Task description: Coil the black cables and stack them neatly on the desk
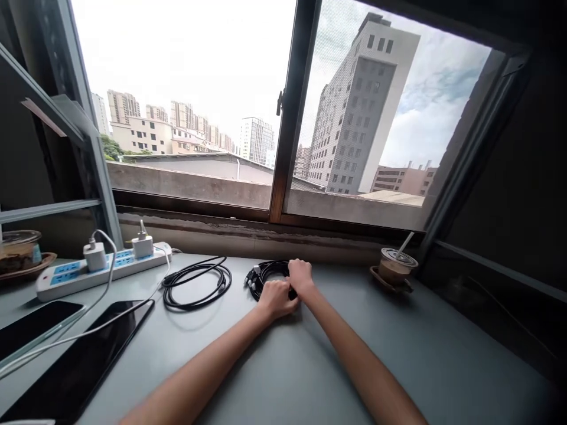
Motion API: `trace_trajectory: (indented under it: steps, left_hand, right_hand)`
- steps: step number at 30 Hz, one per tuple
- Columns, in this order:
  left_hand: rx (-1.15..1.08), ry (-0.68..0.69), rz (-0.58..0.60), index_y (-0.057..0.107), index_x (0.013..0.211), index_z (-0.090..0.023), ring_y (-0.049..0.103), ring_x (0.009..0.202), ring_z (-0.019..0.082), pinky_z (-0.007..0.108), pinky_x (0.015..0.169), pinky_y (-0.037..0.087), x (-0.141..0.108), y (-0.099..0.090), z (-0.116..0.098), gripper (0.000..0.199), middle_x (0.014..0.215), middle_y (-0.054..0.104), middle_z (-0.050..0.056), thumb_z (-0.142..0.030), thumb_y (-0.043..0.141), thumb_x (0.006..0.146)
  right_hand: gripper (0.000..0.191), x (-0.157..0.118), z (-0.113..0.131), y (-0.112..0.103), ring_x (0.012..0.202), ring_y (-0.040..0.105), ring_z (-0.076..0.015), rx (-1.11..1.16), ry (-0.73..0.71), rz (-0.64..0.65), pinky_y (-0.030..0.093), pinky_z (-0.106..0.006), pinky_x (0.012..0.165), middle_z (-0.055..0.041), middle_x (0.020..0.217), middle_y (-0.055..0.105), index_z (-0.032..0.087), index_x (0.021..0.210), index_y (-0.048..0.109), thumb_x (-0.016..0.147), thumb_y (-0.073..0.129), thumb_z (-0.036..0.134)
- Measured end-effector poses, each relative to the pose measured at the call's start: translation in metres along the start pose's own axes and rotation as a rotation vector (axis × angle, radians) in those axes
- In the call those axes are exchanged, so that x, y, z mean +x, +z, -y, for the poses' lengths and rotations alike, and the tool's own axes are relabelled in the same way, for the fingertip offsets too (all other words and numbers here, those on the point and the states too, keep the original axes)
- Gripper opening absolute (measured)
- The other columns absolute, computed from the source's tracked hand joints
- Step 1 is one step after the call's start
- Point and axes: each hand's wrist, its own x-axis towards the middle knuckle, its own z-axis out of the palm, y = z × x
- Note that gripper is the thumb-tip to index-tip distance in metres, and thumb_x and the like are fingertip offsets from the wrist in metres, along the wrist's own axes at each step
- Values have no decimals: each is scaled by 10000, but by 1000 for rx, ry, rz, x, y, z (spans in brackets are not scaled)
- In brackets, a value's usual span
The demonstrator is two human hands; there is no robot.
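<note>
A coiled black cable bundle [257, 283] with several grey and black connectors lies at the back middle of the table, partly hidden by my hands. My left hand [277, 298] is closed over its near right side, knuckles up. Just beyond and to the right, my right hand [301, 275] is closed at the right edge of the same coil, touching my left hand. A second black cable [230, 283] lies in a loose loop to the left, apart from both hands.
A white power strip [124, 260] with two chargers stands at the back left, its white cords running over two dark tablets [101, 348] [39, 324]. A lidded drink cup [396, 268] with a straw sits at the right. The window sill [199, 233] bounds the table [283, 372].
</note>
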Motion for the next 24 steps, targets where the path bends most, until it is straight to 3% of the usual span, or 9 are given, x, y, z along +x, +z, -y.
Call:
trace_trajectory:
  steps: [5,13,19,24]
  left_hand:
    - [-19,-25,-16,681,804,-149,640,783,281,323,661,420,-3,0,-2,401,794,691,123,-464,434,789]
    - [-15,49,-42,686,934,-235,641,756,212,273,628,396,-6,-4,0,361,776,697,43,-420,388,848]
    - [19,73,-65,677,928,-235,640,714,208,258,585,386,-7,-3,4,371,724,686,33,-458,388,859]
    - [55,73,-80,662,730,-202,634,671,213,268,575,389,-5,1,5,400,649,658,48,-470,392,857]
  right_hand:
    - [215,-3,-4,0,933,577,-172,11,-69,72,475,-367,827,-72,1011,600,120,990,594,872,545,294]
    - [192,-10,-24,-16,849,593,-158,62,-182,111,458,-358,813,-45,867,638,122,822,628,810,616,314]
    - [120,-12,-30,-24,773,615,-169,105,-210,31,453,-307,729,-48,787,674,146,748,670,683,686,246]
    - [87,-15,-30,-37,741,636,-183,159,-203,-71,402,-231,628,-49,742,693,197,662,700,585,662,180]
